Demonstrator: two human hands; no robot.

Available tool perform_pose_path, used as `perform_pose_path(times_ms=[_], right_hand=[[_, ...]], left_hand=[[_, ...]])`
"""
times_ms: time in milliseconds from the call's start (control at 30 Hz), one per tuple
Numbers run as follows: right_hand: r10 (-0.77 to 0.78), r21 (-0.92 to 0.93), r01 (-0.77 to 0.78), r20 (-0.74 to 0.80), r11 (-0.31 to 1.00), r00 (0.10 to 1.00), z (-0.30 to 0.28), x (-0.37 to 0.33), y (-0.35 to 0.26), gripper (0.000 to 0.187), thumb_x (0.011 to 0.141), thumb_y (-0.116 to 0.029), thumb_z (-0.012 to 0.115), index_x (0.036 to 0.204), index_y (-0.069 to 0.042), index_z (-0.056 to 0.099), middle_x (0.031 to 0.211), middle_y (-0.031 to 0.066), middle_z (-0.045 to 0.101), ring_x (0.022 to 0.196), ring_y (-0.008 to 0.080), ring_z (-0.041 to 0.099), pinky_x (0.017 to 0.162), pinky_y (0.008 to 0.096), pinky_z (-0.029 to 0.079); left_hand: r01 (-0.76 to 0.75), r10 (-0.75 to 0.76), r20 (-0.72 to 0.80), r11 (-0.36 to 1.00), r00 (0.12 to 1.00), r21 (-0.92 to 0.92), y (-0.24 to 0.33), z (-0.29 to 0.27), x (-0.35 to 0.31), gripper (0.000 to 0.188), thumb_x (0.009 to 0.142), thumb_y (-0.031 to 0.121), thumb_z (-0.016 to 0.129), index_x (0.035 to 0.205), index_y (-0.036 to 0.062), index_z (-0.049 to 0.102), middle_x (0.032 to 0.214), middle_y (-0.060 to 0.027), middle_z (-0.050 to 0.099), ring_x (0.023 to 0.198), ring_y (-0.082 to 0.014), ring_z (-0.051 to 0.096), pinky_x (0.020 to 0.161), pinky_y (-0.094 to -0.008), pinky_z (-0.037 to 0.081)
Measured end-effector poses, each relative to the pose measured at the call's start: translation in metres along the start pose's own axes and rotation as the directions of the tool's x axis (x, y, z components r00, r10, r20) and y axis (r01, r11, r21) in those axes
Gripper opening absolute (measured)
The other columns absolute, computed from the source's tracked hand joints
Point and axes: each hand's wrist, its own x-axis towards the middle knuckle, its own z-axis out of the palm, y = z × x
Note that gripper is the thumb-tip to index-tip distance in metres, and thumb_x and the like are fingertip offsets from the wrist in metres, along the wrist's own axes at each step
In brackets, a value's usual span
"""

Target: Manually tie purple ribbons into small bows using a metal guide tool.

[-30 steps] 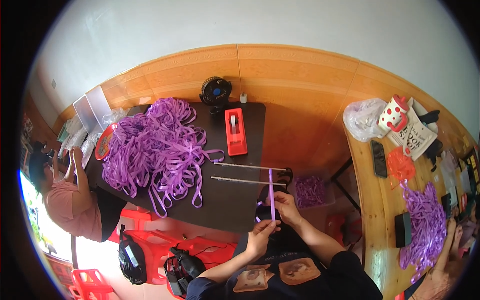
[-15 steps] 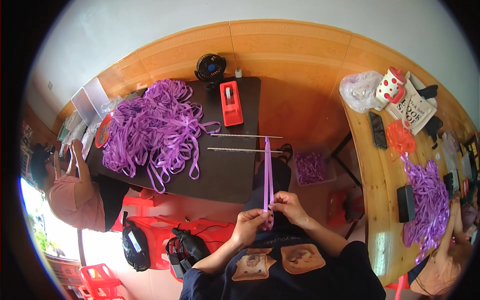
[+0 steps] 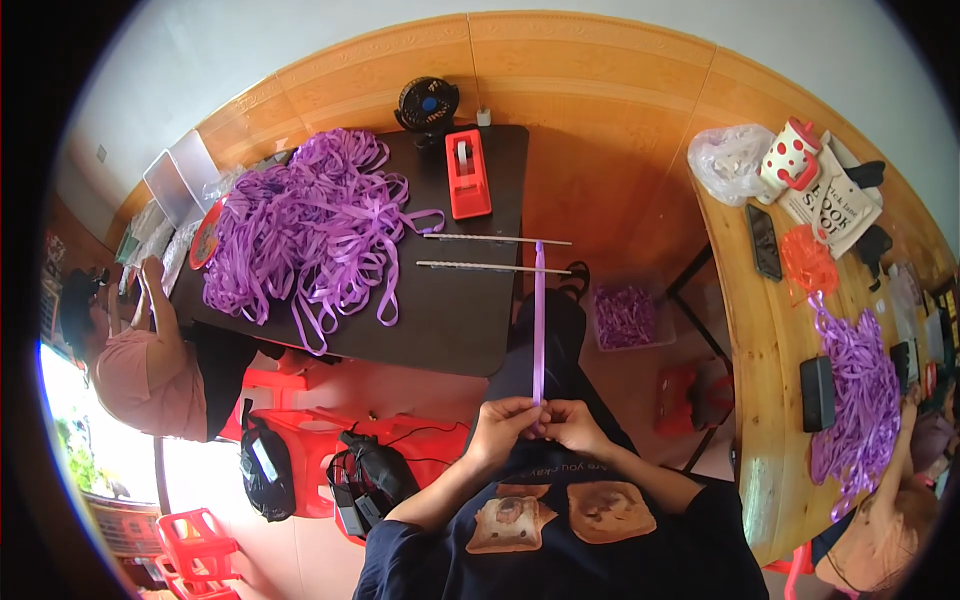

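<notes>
A purple ribbon (image 3: 540,330) runs taut from my hands to two thin metal rods (image 3: 490,267) that jut out past the dark table's right edge. Its far end meets the outer part of the farther rod, and the band crosses the nearer one. My left hand (image 3: 505,430) pinches the near end of the ribbon between thumb and fingers. Right beside it, touching, my right hand (image 3: 578,428) is closed on the same end. The two hands cover most of the gathered end, and a little purple shows beneath them.
A big heap of purple ribbon (image 3: 300,235) covers the left of the dark table (image 3: 440,335), near a red tape dispenser (image 3: 468,185) and a black fan (image 3: 427,105). A bin of purple pieces (image 3: 625,318) stands on the floor. People sit at far left and right.
My hands have come together, the right one moving in beside the left. The ribbon's two separate strands now lie as one narrow band. The surroundings sit slightly higher in the view.
</notes>
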Motion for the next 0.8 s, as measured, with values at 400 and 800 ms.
perform_pose_path(times_ms=[400,800], right_hand=[[-0.07,0.037,0.091,-0.391,0.995,0.918,0.008,0.006,0.001,0.008,0.074,0.003,0.065,0.072,-0.002,0.06,0.063,0.0038,0.061,0.051,0.0069,0.051,0.045,0.019,0.036],[-0.2,-0.159,0.151,-0.355,0.976,0.913,0.0,0.01,0.024,0.007,0.071,0.005,0.061,0.072,-0.001,0.057,0.063,0.004,0.061,0.054,0.0062,0.053,0.048,0.0195,0.038]], left_hand=[[-0.049,0.039,-0.081,0.991,0.996,-0.122,-0.005,-0.007,-0.013,0.013,0.089,0.006,0.061,0.096,-0.0023,0.067,0.084,-0.013,0.069,0.074,-0.0167,0.068,0.048,-0.0175,0.044],[-0.122,0.65,0.044,0.076,0.759,0.99,0.001,0.0,0.01,0.04,0.07,0.002,0.052,0.11,-0.0019,0.055,0.079,-0.0162,0.064,0.068,-0.0347,0.063,0.059,-0.0411,0.052]])
